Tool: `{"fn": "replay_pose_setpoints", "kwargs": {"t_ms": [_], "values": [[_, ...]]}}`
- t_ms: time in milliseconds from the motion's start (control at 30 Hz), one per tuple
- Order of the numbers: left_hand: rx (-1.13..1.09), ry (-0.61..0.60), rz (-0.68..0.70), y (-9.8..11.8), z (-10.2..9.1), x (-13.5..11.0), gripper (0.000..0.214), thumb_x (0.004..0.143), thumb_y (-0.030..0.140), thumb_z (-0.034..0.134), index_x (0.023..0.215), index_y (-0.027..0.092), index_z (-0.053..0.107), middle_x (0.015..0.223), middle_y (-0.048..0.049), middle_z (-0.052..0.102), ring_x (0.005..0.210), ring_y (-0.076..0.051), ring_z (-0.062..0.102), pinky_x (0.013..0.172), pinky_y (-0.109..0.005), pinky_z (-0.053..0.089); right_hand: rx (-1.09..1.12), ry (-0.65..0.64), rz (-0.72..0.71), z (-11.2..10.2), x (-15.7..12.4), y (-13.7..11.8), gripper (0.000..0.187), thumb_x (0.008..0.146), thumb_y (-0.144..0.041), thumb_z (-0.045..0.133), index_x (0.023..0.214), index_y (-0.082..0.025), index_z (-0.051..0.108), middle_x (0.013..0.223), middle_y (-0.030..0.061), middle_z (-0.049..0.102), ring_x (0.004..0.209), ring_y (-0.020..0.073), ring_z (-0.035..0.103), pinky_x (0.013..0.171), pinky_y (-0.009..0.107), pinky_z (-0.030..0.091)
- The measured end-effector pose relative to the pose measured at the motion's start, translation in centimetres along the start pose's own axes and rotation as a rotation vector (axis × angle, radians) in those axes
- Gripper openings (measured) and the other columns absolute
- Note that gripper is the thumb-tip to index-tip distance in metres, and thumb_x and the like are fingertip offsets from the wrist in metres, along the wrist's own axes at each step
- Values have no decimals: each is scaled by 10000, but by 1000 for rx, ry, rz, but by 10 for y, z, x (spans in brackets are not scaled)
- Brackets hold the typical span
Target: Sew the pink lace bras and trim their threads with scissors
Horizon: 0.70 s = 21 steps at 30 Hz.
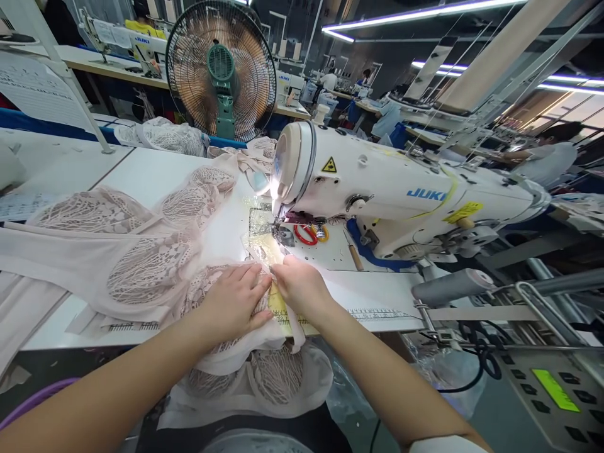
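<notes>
A pale pink lace bra (221, 343) lies in front of the sewing machine (340, 163) and hangs over the table's front edge. My left hand (236, 297) rests flat on its lace with the fingers stretched out. Close beside it, my right hand (299, 283) is closed, pinching the bra's edge just before the needle area. A narrow pale strap (295, 327) trails down below my right hand. Light from the machine head falls on the presser foot (282, 234) and the fabric there. My right fingertips are partly hidden.
More lace bras (141, 270) are heaped on the left of the white table (163, 167). Red-handled scissors (306, 235) and a wooden-handled tool (353, 251) lie under the machine arm. A fan (221, 69) stands behind. A control panel (557, 390) sits at lower right.
</notes>
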State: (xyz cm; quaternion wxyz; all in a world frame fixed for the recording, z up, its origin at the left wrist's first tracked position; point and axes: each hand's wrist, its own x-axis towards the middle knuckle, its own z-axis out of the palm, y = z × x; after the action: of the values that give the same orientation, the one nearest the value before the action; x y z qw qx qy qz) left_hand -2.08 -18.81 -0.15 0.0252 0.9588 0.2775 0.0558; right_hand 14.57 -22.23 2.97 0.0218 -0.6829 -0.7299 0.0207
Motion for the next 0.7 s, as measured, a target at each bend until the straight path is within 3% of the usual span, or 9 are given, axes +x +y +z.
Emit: {"fn": "replay_pose_setpoints", "kwargs": {"t_ms": [333, 533, 700], "values": [[-22, -11, -22, 2, -2, 0, 580, 867, 508, 454, 1291, 115, 498, 1382, -233, 434, 1259, -384, 411, 1017, -515, 334, 14, 1, 5, 8, 17, -8, 197, 872, -180, 435, 825, -187, 626, 766, 18, 505, 575, 126, 358, 502, 256, 204], [-5, -23, -20, 1, 0, 0, 582, 874, 519, 427, 1326, 154, 459, 1378, -210, 440, 1252, -372, 415, 1006, -504, 334, -2, -44, 15, -2, -1, -1, 179, 840, -138, 476, 729, -172, 612, 725, 17, 507, 560, 123, 368, 495, 259, 206], [-21, 35, -7, 0, 2, -3, 537, 872, 490, 451, 1288, 153, 487, 1358, -221, 443, 1233, -388, 420, 983, -532, 357, 21, 18, 17, -4, -15, 5, 222, 868, -117, 435, 1005, -186, 595, 831, 22, 568, 677, 135, 488, 549, 234, 292]]}}
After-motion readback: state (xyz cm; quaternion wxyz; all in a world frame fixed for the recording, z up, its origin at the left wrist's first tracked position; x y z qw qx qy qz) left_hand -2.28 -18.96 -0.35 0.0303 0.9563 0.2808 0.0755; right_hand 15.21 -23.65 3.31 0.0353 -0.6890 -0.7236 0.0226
